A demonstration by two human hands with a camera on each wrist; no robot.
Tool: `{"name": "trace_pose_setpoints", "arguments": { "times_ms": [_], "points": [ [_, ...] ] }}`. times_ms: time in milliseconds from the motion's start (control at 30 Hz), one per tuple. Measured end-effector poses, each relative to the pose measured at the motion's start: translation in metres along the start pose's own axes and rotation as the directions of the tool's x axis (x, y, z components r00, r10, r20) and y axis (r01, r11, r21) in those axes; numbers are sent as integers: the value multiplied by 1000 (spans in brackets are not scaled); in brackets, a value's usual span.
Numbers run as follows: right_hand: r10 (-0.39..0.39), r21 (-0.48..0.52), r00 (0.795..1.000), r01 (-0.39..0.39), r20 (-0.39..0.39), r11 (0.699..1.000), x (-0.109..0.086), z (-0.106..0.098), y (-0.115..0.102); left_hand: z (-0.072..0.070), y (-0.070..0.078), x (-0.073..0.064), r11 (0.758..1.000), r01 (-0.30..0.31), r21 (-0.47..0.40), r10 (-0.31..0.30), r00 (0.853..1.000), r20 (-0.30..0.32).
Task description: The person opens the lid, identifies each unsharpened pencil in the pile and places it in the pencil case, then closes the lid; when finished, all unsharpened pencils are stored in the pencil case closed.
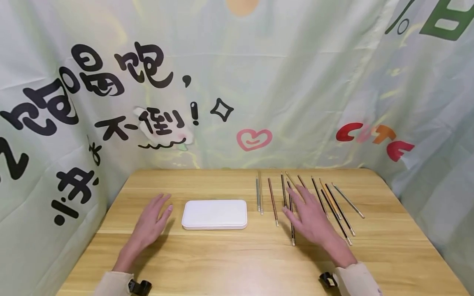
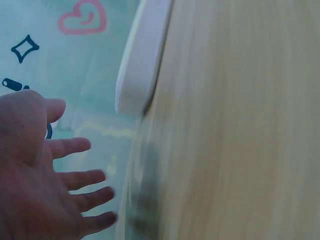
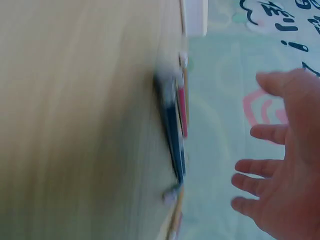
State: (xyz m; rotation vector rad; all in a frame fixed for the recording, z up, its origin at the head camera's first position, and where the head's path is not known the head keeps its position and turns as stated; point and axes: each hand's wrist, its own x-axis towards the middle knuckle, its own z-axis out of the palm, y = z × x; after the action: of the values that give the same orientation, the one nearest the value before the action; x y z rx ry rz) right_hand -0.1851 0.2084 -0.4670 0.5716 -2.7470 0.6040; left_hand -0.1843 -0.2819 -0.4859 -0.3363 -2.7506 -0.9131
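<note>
A white flat case point(image 1: 214, 214) with rounded corners lies on the wooden table, its top closed. To its left, my left hand point(image 1: 151, 221) is held over the wood with fingers spread, holding nothing; in the left wrist view the case point(image 2: 140, 60) stands beyond the thumb. Several pencils with pale ends lie loosely fanned out on the right, among them a dark red pencil point(image 1: 273, 201) and a grey-blue pencil point(image 1: 348, 200). My right hand point(image 1: 312, 218) hovers over the middle of them, fingers apart and nothing gripped, hiding parts of some. Black pencils point(image 3: 171, 130) appear blurred in the right wrist view.
The wooden table point(image 1: 222, 263) ends in a rounded back edge close to a printed fabric curtain point(image 1: 296, 90), which also hangs at both sides. Small black devices point(image 1: 140, 287) are worn at both wrists, by the cuffs.
</note>
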Motion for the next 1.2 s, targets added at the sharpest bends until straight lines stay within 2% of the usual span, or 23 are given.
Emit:
{"name": "trace_pose_setpoints", "arguments": {
  "times_ms": [133,233,333,433,500,633,767,900,1000,1200],
  "points": [
    [6,133,998,-15,63,991,9,9,-21,9,11,0,989,61,-137,-45,992,114],
    [-35,226,994,11,103,974,19,20,-36,19,18,0,984,96,-152,-67,981,181],
    [-79,294,987,35,139,955,28,31,-49,31,24,2,977,115,-182,-78,977,198],
    [-117,363,975,42,188,931,37,42,-59,42,27,1,969,118,-217,-83,982,167],
    [-115,397,968,17,225,918,41,49,-65,49,31,-1,968,109,-224,-80,988,132],
    [-89,510,951,-78,296,857,46,60,-70,64,41,-4,969,119,-217,-104,991,80],
    [-50,588,944,-161,325,793,48,66,-71,75,48,-2,969,150,-195,-145,989,39],
    [-24,615,937,-208,348,761,50,71,-72,78,50,-1,975,156,-158,-158,988,3],
    [-20,642,940,-216,340,735,52,73,-73,78,50,1,976,160,-145,-164,986,-15],
    [17,653,942,-245,335,717,51,76,-71,84,50,-1,977,165,-139,-175,982,-65]
  ]
}}
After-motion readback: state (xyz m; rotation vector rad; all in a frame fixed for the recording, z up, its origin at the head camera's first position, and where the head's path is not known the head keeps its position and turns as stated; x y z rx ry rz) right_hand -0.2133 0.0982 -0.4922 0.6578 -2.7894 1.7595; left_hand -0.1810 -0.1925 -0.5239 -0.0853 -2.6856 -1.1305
